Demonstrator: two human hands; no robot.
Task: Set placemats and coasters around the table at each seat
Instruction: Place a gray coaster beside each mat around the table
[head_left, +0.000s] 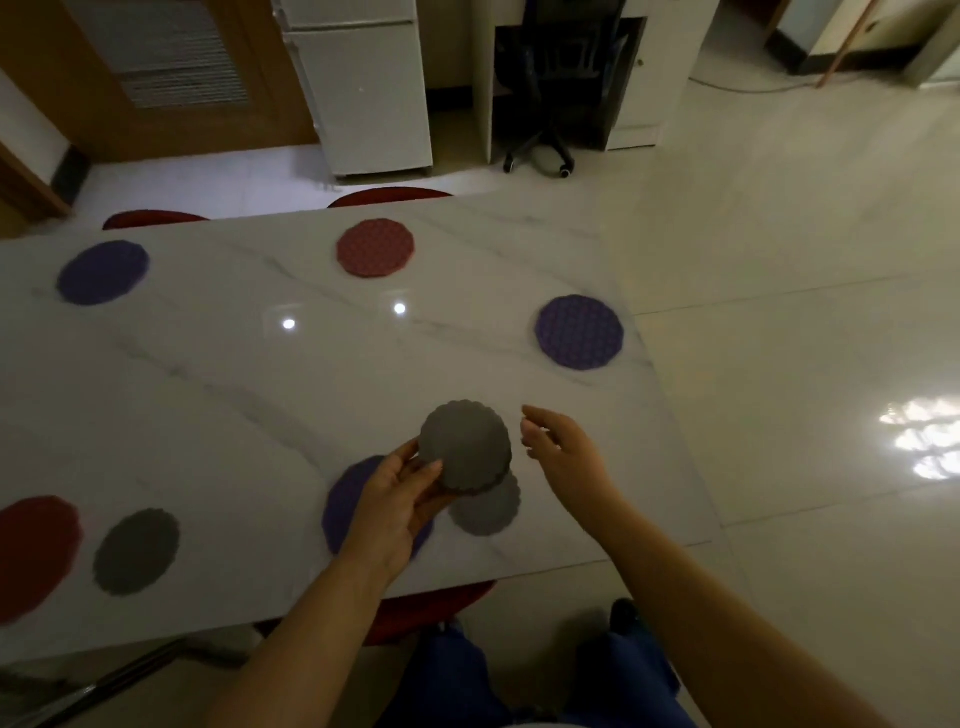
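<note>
Coasters in grey are the pieces in play: a small stack of grey coasters (465, 447), scalloped at the rim, is held above the near right part of the marble table (260, 389). The left hand (400, 499) grips the stack from its left edge, thumb on top and fingers curled beneath; how many coasters it holds cannot be told. The right hand (558, 447) hovers just to the right of the stack, apart from it, with its fingers loosely spread and nothing in them. Just below the stack a single grey coaster (491, 512) lies flat on the table, beside the right edge of a purple placemat (345, 499) that the left hand partly hides. At the near left, a second grey coaster (136, 552) sits just to the right of a red placemat (34, 551) cut off by the edge of the view. Three more round placemats lie without a coaster beside them: a purple one at the far left (103, 272), a red one at the far side (375, 248), and a purple one near the right end (579, 331). Red chair seats (389, 196) show past the far edge of the table, and another red seat (431, 605) under its near edge.
</note>
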